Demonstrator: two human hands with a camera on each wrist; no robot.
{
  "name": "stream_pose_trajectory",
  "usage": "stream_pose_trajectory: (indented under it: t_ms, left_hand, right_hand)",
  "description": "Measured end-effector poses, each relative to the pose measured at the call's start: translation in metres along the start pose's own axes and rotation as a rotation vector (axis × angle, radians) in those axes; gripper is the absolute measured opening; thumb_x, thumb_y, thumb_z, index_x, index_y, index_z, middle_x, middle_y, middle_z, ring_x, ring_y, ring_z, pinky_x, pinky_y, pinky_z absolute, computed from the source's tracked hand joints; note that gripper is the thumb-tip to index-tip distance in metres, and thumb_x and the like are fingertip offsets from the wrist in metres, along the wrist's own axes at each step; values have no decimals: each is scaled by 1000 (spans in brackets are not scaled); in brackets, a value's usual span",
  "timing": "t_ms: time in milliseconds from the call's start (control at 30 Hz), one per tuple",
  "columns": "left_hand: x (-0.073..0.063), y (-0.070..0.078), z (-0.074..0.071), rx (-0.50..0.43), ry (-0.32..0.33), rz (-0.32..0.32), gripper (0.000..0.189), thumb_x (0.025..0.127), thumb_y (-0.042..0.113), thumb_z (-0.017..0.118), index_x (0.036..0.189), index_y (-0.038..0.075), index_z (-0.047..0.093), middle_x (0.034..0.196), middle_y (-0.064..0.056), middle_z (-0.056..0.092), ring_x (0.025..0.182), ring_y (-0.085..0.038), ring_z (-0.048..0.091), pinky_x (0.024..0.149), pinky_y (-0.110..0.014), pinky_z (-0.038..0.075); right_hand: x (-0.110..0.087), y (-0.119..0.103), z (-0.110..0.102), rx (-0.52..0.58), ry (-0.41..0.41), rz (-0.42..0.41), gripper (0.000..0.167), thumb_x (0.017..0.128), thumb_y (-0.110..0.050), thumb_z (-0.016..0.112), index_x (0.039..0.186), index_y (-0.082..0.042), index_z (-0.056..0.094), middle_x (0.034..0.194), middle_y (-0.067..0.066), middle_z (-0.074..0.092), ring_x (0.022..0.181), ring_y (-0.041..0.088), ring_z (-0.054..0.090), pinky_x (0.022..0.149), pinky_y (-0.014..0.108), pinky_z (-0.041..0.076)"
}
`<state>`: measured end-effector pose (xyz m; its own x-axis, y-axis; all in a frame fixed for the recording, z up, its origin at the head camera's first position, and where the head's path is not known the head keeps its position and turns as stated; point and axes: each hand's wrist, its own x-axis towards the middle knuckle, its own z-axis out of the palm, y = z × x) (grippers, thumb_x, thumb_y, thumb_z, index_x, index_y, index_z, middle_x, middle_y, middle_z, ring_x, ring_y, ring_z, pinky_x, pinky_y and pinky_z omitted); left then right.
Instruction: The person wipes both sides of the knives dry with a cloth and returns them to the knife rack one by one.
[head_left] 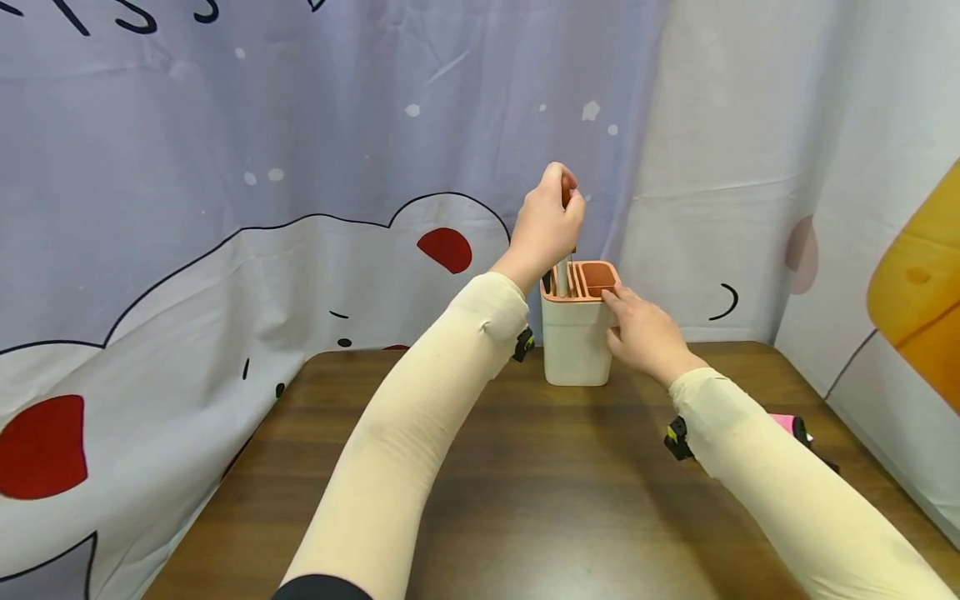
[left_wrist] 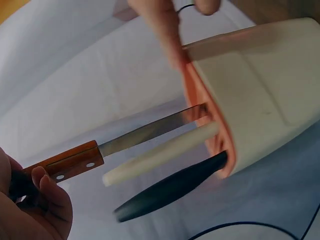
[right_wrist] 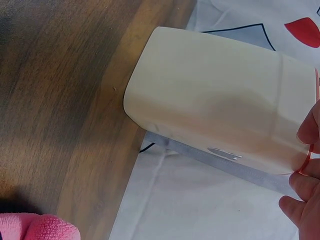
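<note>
My left hand (head_left: 551, 212) grips the wooden handle of a knife (left_wrist: 65, 162) above the knife holder (head_left: 577, 346). The steel blade slants between hand and holder, its far end inside a slot. Beside it, a cream-handled utensil (left_wrist: 160, 152) and a dark-handled one (left_wrist: 170, 187) stick out of the same holder. This holder is a tall white box with an orange slotted top, upright near the table's back edge. My right hand (head_left: 648, 333) holds it at the right front corner, fingertips at the orange rim.
Under the holder is a dark wooden table (head_left: 525, 500). A pink fluffy item (right_wrist: 40, 227) lies at the table's right side, partly hidden by my right sleeve in the head view. A printed curtain (head_left: 337, 125) hangs close behind the table.
</note>
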<state>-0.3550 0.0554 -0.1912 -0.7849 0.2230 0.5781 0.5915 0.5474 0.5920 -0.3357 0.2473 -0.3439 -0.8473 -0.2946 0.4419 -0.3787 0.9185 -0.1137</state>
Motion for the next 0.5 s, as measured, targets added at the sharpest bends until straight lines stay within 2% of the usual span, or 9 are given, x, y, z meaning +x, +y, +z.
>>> stream_pose_trajectory:
  t_ms: [267,500]
  left_hand:
    - [-1,-13,20,81,-32,-87,19,109,27,40,123,16,47,99,-1,61,80,-18,62,70,-31,51]
    - [-5,-23,30,134,-67,-135,23,111,31,39,126,16,46,100,0,63,81,-18,64,72,-33,53]
  right_hand:
    - [2,-4,-1,-8,23,-18,65,89,-12,54,151,4,45,158,28,42,146,45,43,117,59,40]
    - [2,-6,1,-13,11,-19,65,90,-15,54,152,4,44,159,28,41,147,45,42,120,58,37]
